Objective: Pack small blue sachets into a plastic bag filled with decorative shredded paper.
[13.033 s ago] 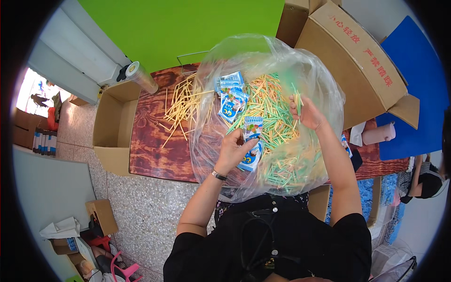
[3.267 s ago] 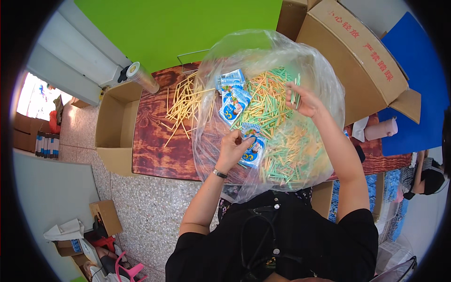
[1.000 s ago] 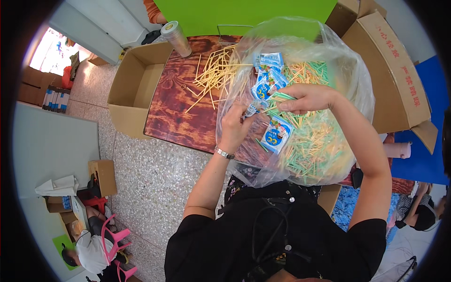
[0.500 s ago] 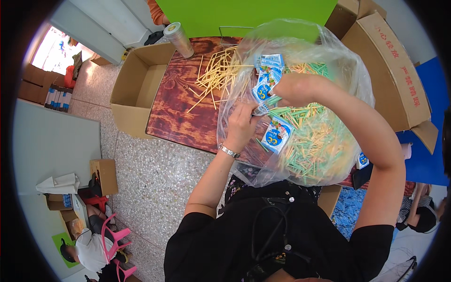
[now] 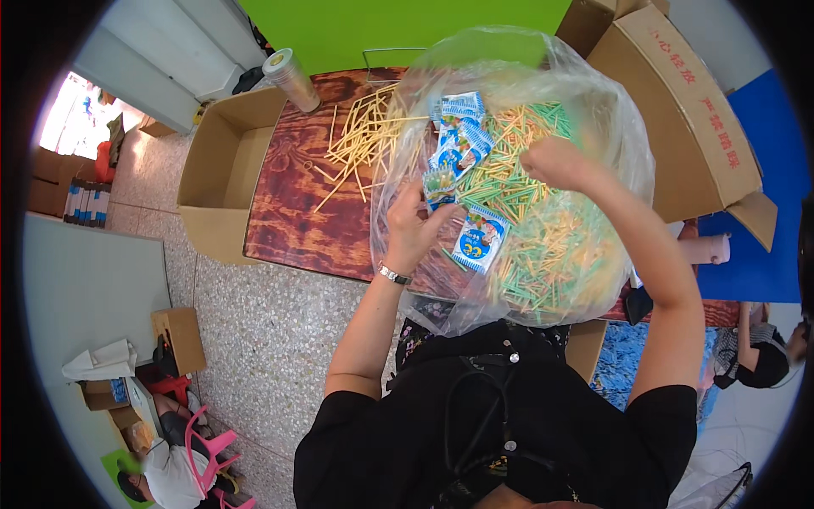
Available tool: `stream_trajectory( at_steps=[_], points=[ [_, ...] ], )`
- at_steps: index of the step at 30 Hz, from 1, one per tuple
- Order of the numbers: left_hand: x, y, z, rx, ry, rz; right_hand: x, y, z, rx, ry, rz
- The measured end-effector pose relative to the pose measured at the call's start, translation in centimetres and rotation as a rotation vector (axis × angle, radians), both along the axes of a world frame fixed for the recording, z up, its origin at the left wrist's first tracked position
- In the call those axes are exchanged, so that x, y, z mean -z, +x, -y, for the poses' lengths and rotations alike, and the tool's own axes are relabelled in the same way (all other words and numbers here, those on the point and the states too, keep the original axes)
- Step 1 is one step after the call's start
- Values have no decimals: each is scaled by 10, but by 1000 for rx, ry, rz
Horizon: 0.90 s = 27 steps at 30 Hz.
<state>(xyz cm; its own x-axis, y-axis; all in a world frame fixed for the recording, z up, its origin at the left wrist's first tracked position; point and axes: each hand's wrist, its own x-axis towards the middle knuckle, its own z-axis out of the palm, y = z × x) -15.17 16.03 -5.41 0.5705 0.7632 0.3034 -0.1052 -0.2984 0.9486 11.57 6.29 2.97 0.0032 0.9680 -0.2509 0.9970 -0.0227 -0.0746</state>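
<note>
My left hand (image 5: 410,227) pinches a small blue-and-white packet (image 5: 440,188), with thin sticks showing at its opening. Over a heap of thin green and orange sticks (image 5: 513,191), my right hand (image 5: 553,163) is curled closed; anything inside its fingers is hidden. The heap lies in a large clear plastic bag (image 5: 487,59) spread on the table. Several flat blue-and-white packets (image 5: 462,140) overlap just beyond my left hand. Another packet (image 5: 480,239) lies on its own at the near left edge of the heap.
Longer pale yellow sticks (image 5: 365,140) lie scattered on the reddish wooden table (image 5: 288,182). A clear canister (image 5: 292,81) stands at its far left corner, beside an open cardboard box (image 5: 225,161). Another large carton (image 5: 678,110) is at right. People sit at lower left and far right.
My right hand has drawn away from the packet to the right, over the heap. My left hand keeps its packet, which now shows sticks at the top. The whole view has shifted slightly.
</note>
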Motion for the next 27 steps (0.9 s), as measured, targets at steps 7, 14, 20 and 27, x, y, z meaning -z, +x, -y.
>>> stream_trajectory(
  at_steps=[7,14,20,27],
  points=[
    [3,-2,3,2,24,-7,37,5,35,205,130,-24],
    [-3,6,10,27,77,-66,73,15,39,270,138,-86],
    [-3,13,13,16,146,-60,71,22,46,213,152,-72],
    [1,14,15,112,146,-200,10,24,51,312,417,-676]
  ],
)
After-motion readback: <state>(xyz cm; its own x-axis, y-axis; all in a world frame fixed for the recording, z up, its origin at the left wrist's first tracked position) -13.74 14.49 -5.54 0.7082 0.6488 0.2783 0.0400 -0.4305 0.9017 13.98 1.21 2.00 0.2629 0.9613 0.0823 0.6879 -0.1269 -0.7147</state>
